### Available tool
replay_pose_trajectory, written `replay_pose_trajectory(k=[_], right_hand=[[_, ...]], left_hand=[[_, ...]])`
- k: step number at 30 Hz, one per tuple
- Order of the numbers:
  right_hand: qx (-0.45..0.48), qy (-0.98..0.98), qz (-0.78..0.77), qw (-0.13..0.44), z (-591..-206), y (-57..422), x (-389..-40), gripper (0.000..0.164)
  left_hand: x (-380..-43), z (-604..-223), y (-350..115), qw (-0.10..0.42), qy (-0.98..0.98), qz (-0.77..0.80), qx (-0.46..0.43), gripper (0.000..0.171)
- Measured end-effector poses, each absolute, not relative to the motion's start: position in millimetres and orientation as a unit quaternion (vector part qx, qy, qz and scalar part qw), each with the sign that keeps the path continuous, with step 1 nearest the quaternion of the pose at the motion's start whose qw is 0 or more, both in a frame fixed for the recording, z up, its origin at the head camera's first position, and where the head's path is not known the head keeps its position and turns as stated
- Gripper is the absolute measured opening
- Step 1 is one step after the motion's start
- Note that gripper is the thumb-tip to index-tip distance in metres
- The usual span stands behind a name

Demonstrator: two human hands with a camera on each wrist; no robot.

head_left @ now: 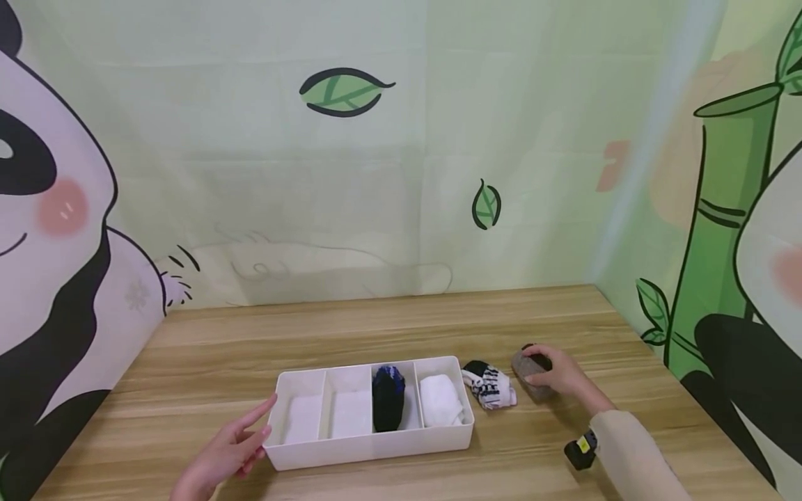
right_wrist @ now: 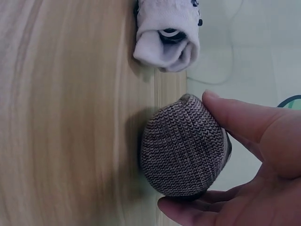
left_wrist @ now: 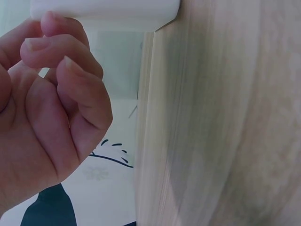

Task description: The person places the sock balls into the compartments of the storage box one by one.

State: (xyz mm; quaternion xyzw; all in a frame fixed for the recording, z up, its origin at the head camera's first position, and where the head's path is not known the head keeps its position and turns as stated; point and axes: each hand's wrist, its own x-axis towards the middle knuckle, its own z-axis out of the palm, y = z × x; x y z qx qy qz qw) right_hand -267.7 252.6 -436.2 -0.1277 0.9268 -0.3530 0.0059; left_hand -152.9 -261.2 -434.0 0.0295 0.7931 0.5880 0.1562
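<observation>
My right hand (head_left: 567, 376) grips a rolled grey-brown knit sock (right_wrist: 183, 146) between thumb and fingers, low at the right of the table. A rolled white and black patterned sock (head_left: 493, 388) lies between it and a white divided box (head_left: 370, 451). At the box's left end, my left hand (head_left: 224, 452) touches the wall with an extended index finger, the thumb by the near corner; its other fingers are bent in the left wrist view. Inside the box, a black and blue rolled sock (head_left: 388, 405) stands in the third compartment from the left, and a white one (head_left: 441, 401) fills the rightmost.
The wooden table (head_left: 250, 334) reaches back to a cloth backdrop (head_left: 388, 209) printed with pandas, leaves and bamboo. A black device with a yellow mark (head_left: 581, 449) is at the right wrist. The two left compartments hold nothing.
</observation>
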Motion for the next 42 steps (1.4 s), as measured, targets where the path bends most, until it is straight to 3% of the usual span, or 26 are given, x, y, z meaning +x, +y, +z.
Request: replay_pose_trajectory(k=[4,9,29,39,42], right_hand=[[-0.159,0.920,-0.358,0.014,-441,257,-272,0.043],[-0.111,0.922,-0.367,0.045,-434,250,-267,0.046],[-0.081,0.926,-0.368,0.019,-429,247,-263,0.047],[-0.072,0.916,-0.395,0.009,-426,243,-256,0.053],[-0.076,0.916,-0.393,0.002,-424,241,-254,0.052]], left_hand=[[-153,-435,-262,0.157,0.789,0.593,0.029,0.059],[-152,-435,-263,0.158,0.787,0.595,0.031,0.059],[-154,-434,-264,0.156,0.794,0.587,0.030,0.059],[-156,-438,-267,0.159,0.787,0.594,0.062,0.042],[-156,-438,-267,0.158,0.786,0.594,0.064,0.048]])
